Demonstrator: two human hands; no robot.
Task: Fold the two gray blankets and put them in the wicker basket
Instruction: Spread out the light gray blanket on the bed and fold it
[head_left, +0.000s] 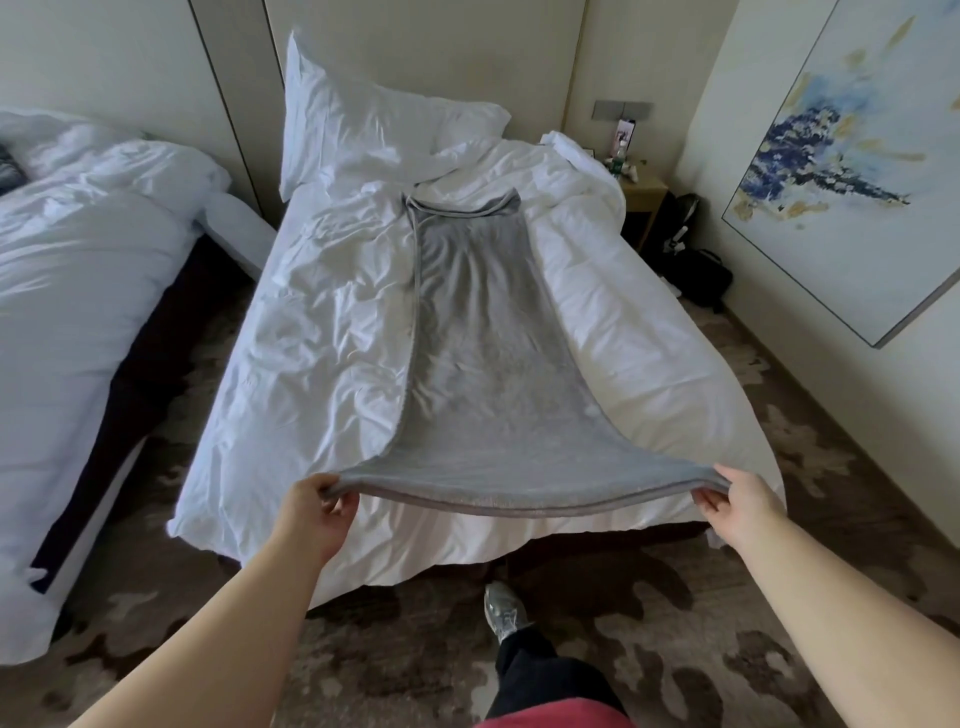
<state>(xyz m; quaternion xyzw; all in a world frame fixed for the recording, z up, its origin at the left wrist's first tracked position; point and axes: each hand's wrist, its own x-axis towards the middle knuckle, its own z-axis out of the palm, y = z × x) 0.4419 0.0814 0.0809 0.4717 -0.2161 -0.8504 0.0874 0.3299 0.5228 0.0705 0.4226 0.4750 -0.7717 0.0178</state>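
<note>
A gray blanket (478, 332) is laid lengthwise down the middle of the bed (322, 332), folded into a long narrow strip, far end bunched near the pillow (363, 124). The near end is lifted off the mattress and stretched wide at the foot of the bed. The near left corner is pinched by the left hand (317, 506), fingers curled under the hem, thumb on top. The near right corner is gripped by the right hand (737, 501) the same way. The hem sags slightly between both hands. White rumpled sheets are seen under the blanket. A second bed (78, 270) is seen at the left, a nightstand (641, 200) with small items at the far right, a painting (852, 156) on the right wall. One shoe (501, 610) is seen on patterned carpet (779, 597) below.
</note>
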